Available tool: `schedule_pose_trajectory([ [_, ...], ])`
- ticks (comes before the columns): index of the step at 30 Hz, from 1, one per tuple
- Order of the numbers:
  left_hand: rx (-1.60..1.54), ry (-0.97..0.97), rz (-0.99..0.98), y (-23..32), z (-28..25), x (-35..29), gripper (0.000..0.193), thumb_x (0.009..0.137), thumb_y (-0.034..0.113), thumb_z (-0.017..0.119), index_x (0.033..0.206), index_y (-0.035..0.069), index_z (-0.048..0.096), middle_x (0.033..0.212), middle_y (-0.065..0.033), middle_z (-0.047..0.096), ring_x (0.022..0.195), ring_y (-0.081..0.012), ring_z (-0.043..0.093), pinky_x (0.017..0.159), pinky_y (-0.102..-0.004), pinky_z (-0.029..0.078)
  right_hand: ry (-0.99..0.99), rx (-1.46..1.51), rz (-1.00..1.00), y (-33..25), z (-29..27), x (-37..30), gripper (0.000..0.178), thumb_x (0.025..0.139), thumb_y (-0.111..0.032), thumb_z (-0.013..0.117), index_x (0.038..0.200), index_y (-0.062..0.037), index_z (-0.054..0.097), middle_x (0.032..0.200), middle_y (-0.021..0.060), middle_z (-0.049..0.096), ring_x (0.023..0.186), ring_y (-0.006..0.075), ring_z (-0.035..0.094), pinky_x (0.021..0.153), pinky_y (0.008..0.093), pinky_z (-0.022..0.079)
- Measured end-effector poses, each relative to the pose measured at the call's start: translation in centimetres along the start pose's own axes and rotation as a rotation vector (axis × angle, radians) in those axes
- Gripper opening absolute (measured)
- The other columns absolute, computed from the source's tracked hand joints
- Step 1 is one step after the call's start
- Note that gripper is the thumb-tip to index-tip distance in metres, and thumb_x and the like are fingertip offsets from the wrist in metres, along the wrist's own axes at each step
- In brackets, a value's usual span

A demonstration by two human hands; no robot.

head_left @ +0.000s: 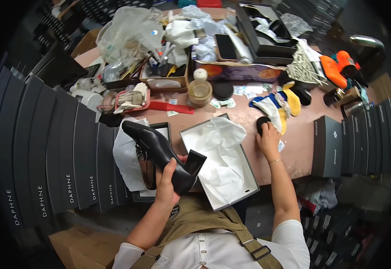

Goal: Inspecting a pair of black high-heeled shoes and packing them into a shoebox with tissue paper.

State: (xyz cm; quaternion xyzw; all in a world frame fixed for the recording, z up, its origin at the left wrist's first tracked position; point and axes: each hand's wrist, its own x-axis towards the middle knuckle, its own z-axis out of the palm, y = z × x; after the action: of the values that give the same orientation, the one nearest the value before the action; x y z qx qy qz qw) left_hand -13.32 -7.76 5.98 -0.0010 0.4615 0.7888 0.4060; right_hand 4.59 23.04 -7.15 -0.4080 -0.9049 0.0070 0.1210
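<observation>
My left hand point(166, 181) is closed around a black heeled shoe point(152, 141), its toe pointing up and away to the left and its block heel to the right. Beneath the shoe lies an open shoe box part point(167, 130) with white tissue paper point(126, 154) spilling over its left side. To the right of the shoe, another open grey box part point(250, 177) holds crumpled tissue paper point(220, 139). At the right of the table, my right hand point(268, 140) has its fingertips closed on a round black pad point(262, 122); its exact kind is unclear.
Yellow, white and blue cloths point(278, 105) lie beyond my right hand. A jar point(200, 92) and a red-handled basket point(132, 101) stand farther back, before cluttered bins. Stacked shoe boxes flank me at left point(56, 148) and right point(327, 145). An orange tool point(333, 71) lies back right.
</observation>
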Motion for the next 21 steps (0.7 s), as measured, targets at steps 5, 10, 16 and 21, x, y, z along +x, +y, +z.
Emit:
schedule_pose_trajectory([
  [5, 0.020, 0.138, 0.084, 0.8, 0.2, 2.6, 0.029, 0.091, 0.025, 0.060, 0.105, 0.000, 0.058, 0.101, -0.0107, 0.064, 0.086, -0.0134, 0.063, 0.073, -0.0292, 0.054, 0.070, 0.253, -0.035, -2.1, -2.3, 2.4, 0.039, 0.076, -0.010, 0.062, 0.114, -0.0072, 0.054, 0.128, 0.0176, 0.053, 0.115, 0.0334, 0.054, 0.087, 0.0444, 0.039],
  [10, 0.027, 0.177, 0.019, 0.7, 0.0, 3.2, 0.027, 0.090, 0.023, 0.061, 0.106, 0.001, 0.058, 0.095, -0.0074, 0.063, 0.082, -0.0122, 0.062, 0.072, -0.0280, 0.053, 0.192, 0.464, -0.328, -8.1, -0.9, 12.6, 0.039, 0.081, -0.013, 0.063, 0.119, -0.0077, 0.058, 0.120, 0.0165, 0.057, 0.103, 0.0354, 0.059, 0.081, 0.0474, 0.047],
  [16, 0.044, 0.190, 0.109, 0.9, -0.2, 2.7, 0.031, 0.088, 0.024, 0.062, 0.108, 0.000, 0.056, 0.096, -0.0090, 0.061, 0.084, -0.0142, 0.062, 0.073, -0.0298, 0.055, 0.085, 0.573, -0.324, -10.2, -3.3, 13.1, 0.037, 0.080, -0.004, 0.058, 0.117, -0.0044, 0.060, 0.109, 0.0161, 0.061, 0.101, 0.0341, 0.059, 0.087, 0.0449, 0.047],
  [21, 0.030, 0.175, 0.224, -0.6, -0.5, 0.7, 0.032, 0.085, 0.014, 0.064, 0.113, 0.004, 0.053, 0.098, -0.0049, 0.059, 0.087, -0.0120, 0.058, 0.076, -0.0271, 0.049, 0.017, 0.706, -0.812, -18.8, -14.3, -1.0, 0.055, 0.066, 0.002, 0.065, 0.121, -0.0036, 0.059, 0.106, 0.0125, 0.056, 0.085, 0.0296, 0.056, 0.076, 0.0379, 0.047],
])
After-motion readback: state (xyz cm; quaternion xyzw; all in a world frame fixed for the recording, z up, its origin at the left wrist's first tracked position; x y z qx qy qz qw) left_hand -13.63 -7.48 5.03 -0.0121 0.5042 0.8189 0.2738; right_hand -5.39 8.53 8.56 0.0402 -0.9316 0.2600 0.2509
